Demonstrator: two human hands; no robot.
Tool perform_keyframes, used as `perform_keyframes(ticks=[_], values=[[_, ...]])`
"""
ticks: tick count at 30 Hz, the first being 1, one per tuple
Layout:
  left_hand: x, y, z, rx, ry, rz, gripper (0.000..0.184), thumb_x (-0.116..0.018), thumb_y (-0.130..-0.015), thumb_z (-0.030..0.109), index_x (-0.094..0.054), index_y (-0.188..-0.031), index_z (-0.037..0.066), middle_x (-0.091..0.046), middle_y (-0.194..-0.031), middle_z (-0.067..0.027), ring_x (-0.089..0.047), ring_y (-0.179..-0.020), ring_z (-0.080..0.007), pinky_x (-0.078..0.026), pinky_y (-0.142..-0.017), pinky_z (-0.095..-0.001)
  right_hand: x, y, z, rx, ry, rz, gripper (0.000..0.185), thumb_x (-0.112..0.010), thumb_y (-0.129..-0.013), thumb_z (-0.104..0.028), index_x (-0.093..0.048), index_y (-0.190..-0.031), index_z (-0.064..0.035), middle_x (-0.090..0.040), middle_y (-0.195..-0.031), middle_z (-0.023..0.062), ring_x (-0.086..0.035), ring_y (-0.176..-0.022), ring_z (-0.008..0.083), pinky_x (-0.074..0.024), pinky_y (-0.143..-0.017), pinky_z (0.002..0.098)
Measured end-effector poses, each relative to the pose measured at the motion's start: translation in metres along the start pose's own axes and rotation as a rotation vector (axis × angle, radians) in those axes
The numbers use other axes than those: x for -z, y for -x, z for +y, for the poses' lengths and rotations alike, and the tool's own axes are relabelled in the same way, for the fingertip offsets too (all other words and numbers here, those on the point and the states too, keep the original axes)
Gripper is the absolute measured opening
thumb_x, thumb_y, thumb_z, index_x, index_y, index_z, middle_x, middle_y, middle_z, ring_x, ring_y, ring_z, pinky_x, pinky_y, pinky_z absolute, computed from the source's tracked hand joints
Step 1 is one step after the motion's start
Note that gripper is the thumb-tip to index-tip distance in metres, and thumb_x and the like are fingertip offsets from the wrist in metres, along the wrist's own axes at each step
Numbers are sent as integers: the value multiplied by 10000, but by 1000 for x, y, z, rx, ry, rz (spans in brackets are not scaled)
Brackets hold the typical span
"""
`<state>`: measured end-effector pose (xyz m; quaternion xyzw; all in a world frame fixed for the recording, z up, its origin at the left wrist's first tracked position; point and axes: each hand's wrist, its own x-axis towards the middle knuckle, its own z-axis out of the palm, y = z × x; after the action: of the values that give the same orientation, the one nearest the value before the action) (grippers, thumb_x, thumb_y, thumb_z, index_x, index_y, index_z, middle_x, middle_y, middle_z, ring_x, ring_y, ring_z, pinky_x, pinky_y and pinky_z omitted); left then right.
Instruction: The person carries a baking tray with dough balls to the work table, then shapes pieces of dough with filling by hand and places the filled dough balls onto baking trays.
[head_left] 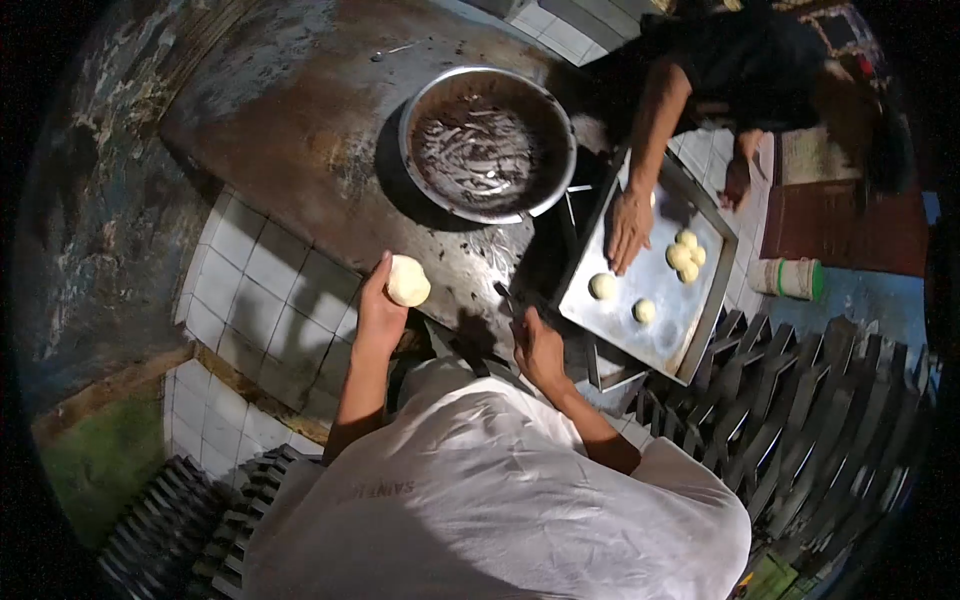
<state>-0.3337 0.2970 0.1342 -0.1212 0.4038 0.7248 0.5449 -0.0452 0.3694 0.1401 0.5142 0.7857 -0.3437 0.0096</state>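
Note:
In my left hand [378,312] rests a round, pale ball of dough [408,281], with the fingers curled around its side. My right hand [541,350] is closed on a thin, dark-tipped tool [505,293] whose exact kind I cannot make out. Beyond both hands, a wide metal bowl [562,180] sits on the worktop, its inside smeared with a dark brown paste [478,150]. To the right is a metal tray [712,318] carrying several pale dough balls [686,255]; one dough ball [602,286] lies near its left side.
A co-worker in dark clothes reaches over the tray, one hand [629,228] flat above it. Dark crumbs mark the worn worktop [290,140]. Stacked metal trays [790,410] stand at the right, more racks [190,520] at lower left. A white tub [786,278] is far right.

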Motion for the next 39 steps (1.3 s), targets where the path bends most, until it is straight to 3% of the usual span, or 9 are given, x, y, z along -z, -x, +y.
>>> perform_keyframes(ticks=[2,9,20,22,24,26,28,32,39], values=[[5,-5,23,-15,6,40,345,-596,-1030,348,-550,-1233,73,-611,-1213,-68,-600,-1164,-236,-474,-1034,-415,19,-65,-48,390,51,295,252,-664,-830,-72,-569,-1063,-75,-644,-983,237,-624,-949,453,-515,-782,534],[43,-21,90,-136,154,28,347,-570,-1034,376,-527,-1227,91,-595,-1238,-68,-593,-1182,-234,-478,-1022,-434,0,-340,-105,197,404,396,258,-444,-1007,-208,-664,-1116,-129,-701,-952,200,-701,-873,399,-557,-718,523],[92,-12,120,-169,170,72,279,-584,-1025,341,-582,-1170,103,-669,-1141,-47,-644,-1092,-195,-504,-968,-384,-33,-398,-112,72,449,206,291,-451,-980,-159,-641,-1191,-95,-726,-1025,206,-716,-896,415,-589,-772,528],[85,-14,116,-161,164,75,280,-591,-1021,331,-584,-1171,95,-670,-1141,-51,-644,-1091,-198,-505,-971,-390,-46,-425,-68,271,344,428,228,-531,-957,-159,-683,-1096,-61,-733,-923,175,-725,-810,341,-582,-712,471],[75,-19,108,-159,156,75,281,-599,-1017,320,-586,-1173,87,-671,-1141,-56,-645,-1091,-202,-505,-974,-396,-23,-425,-69,90,-278,-2,192,-726,-895,-221,-660,-858,-45,-686,-716,90,-648,-610,199,-493,-554,352],[63,-22,98,-134,189,70,290,-602,-1014,308,-584,-1188,77,-671,-1139,-61,-645,-1092,-211,-506,-982,-410,-10,-409,-57,153,-655,-183,211,-708,-934,-207,-626,-778,-90,-599,-647,6,-444,-477,104,-286,-415,279],[45,-22,87,-127,167,19,308,-602,-1012,309,-573,-1206,71,-656,-1165,-69,-632,-1113,-225,-502,-996,-421,28,-342,-85,-4,-868,-338,185,-692,-955,-203,-625,-813,-106,-576,-649,-2,-428,-490,83,-274,-419,261],[-16,-15,52,-49,122,-95,345,-577,-1028,322,-564,-1236,46,-636,-1185,-83,-615,-1136,-227,-474,-1032,-421,57,-211,-86,172,-1041,-466,148,-708,-946,-183,-630,-848,-104,-564,-670,-18,-427,-525,69,-283,-457,249],[-76,11,-57,159,97,-333,321,-489,-1060,256,-572,-1264,23,-630,-1247,-112,-585,-1195,-247,-451,-1077,-414,15,-56,-10,234,-931,-17,193,-804,-861,-158,-648,-830,-49,-661,-825,-11,-564,-814,88,-472,-743,285]])
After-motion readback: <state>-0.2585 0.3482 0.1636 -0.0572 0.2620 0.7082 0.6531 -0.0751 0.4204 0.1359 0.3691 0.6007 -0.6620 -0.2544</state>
